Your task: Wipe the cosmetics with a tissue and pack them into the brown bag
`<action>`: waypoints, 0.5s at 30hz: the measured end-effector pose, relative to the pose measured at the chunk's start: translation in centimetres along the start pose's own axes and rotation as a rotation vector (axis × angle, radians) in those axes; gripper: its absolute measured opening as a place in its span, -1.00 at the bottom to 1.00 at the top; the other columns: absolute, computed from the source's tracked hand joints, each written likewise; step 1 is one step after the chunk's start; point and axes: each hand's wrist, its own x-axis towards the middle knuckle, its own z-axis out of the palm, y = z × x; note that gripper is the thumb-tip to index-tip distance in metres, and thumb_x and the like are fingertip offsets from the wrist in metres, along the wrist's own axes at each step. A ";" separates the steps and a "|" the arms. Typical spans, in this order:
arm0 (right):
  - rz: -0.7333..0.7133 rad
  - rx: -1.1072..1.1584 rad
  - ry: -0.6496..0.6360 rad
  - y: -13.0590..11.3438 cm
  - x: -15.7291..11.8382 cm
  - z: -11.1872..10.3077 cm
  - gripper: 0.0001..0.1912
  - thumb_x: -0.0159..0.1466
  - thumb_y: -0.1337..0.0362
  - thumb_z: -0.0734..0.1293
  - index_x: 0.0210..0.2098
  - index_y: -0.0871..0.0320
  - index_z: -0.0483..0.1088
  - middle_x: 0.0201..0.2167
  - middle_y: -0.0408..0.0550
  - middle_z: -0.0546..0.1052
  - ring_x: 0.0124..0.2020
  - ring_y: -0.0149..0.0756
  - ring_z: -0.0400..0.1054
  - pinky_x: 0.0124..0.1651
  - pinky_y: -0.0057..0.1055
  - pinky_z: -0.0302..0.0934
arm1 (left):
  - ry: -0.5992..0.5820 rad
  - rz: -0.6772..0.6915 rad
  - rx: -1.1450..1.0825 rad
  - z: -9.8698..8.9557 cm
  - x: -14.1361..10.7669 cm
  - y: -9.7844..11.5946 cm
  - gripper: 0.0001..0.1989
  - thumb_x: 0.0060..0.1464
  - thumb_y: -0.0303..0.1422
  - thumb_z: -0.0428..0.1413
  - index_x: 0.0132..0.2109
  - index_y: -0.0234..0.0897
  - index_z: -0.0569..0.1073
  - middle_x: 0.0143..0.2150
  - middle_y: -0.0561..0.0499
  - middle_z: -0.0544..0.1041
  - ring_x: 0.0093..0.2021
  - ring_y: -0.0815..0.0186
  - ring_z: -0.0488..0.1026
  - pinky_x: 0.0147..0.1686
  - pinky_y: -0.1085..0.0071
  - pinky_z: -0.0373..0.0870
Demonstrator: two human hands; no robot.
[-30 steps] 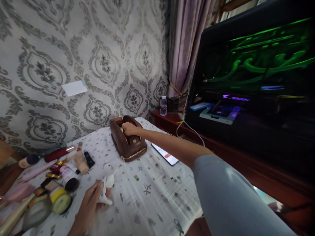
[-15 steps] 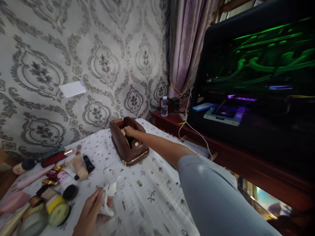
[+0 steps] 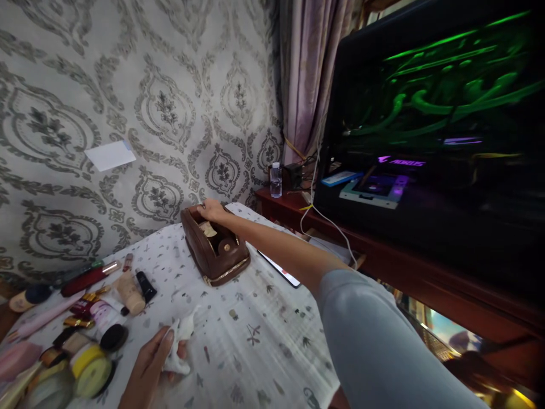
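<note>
A brown leather pouch [image 3: 200, 247] stands unzipped on the white patterned cloth [image 3: 238, 318], with something pale showing inside. My right hand [image 3: 213, 211] is at the pouch's far rim, its fingers bent down over the edge; whether they grip the rim or an item there is hidden. Low in the view, my left hand [image 3: 149, 358] holds a crumpled white tissue [image 3: 181, 341] between thumb and fingers, just above the cloth. Left of it lie cosmetics, among them a beige tube [image 3: 129, 292], a black tube [image 3: 146, 286] and a yellow-rimmed jar [image 3: 91, 369].
A phone [image 3: 281, 270] lies partly under my right forearm. Behind, a red-brown desk [image 3: 266, 197] bears a clear bottle [image 3: 276, 180], cables and a large dark glass-fronted case [image 3: 426, 238]. A white card [image 3: 110, 155] is on the patterned wall.
My right hand has risen from inside the pouch to its far rim, uncovering the pale item inside. The phone has come into sight. The view has shifted slightly; my left hand still holds the tissue.
</note>
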 end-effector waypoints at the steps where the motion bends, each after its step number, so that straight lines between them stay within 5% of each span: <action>1: -0.003 0.034 0.054 -0.4 0.2 -0.9 -0.69 0.44 0.26 0.18 -0.13 0.29 0.51 -0.17 0.00 0.58 -0.06 -0.23 0.46 -0.06 -0.45 0.27 | 0.005 -0.001 0.002 0.1 -0.1 0.2 -0.40 -0.09 0.27 0.16 -0.42 -0.24 0.52 -0.51 0.00 0.48 -0.56 0.32 0.28 -0.62 0.49 0.22; 5: -0.063 0.167 0.201 -1.4 -0.6 -3.6 -0.63 0.43 0.33 0.08 -0.22 0.26 0.50 -0.36 -0.09 0.55 -0.26 -0.41 0.43 -0.22 -0.55 0.19 | -0.007 0.033 0.036 0.0 0.0 0.3 -0.40 -0.02 0.24 0.14 -0.44 -0.27 0.50 -0.53 0.04 0.45 -0.57 0.36 0.27 -0.59 0.50 0.22; 9: -0.304 0.401 0.343 -1.9 -5.1 -2.9 -0.57 0.40 0.19 0.11 -0.55 0.20 0.30 -0.60 -0.21 0.28 -0.46 -0.44 0.22 -0.38 -0.52 0.04 | -0.019 0.044 0.095 -0.6 0.2 -0.2 -0.40 0.03 0.23 0.09 -0.46 -0.27 0.46 -0.49 0.04 0.44 -0.50 0.33 0.29 -0.53 0.50 0.28; 11: -0.475 0.526 0.300 -2.2 -8.5 -1.2 -0.52 0.38 0.10 0.13 -0.63 0.15 0.13 -0.63 -0.23 0.15 -0.51 -0.47 0.09 -0.42 -0.50 -0.04 | -0.051 0.039 0.132 -0.9 0.3 -0.3 -0.39 0.02 0.25 0.07 -0.45 -0.26 0.46 -0.48 0.04 0.43 -0.46 0.30 0.31 -0.51 0.49 0.30; 15: -0.717 0.523 -0.024 -2.7 -15.0 3.9 -0.50 0.37 0.08 0.13 -0.65 0.13 0.03 -0.66 -0.23 0.11 -0.57 -0.50 0.01 -0.44 -0.47 -0.10 | -0.050 0.112 0.143 -1.2 0.6 -0.4 -0.41 0.04 0.24 0.05 -0.45 -0.25 0.41 -0.51 0.06 0.39 -0.44 0.27 0.33 -0.47 0.45 0.31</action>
